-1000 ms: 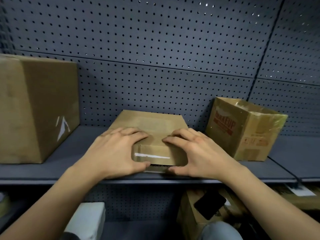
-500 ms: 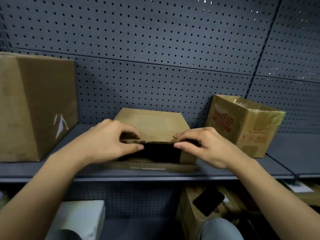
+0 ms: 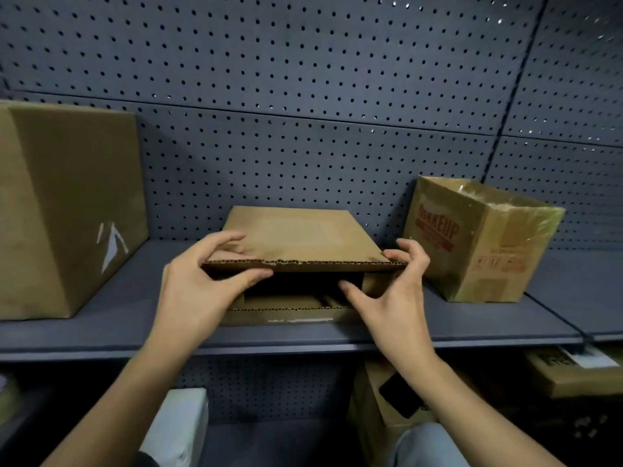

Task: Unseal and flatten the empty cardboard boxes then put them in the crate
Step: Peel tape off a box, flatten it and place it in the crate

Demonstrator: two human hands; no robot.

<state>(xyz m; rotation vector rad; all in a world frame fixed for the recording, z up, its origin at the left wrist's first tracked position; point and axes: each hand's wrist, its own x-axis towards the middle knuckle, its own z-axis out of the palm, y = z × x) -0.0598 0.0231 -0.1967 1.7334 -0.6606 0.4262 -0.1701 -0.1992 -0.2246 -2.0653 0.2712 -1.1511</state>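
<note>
A low brown cardboard box lies on the grey shelf in front of me, its near end open and dark inside. My left hand pinches the left part of the raised top flap, fingers above and thumb below its corrugated edge. My right hand is at the flap's right corner with its fingers spread; fingertips touch the corner and the thumb reaches into the opening. The bottom flap lies flat on the shelf, bearing a strip of torn tape.
A big closed brown box stands at the left of the shelf. A smaller taped box with red print sits tilted at the right. Pegboard wall behind. Below the shelf are more boxes and a white object.
Both hands pressed on the sealed end a second ago. The seal has since come apart, the top flap has been lifted higher, and my right hand has moved to its right corner.
</note>
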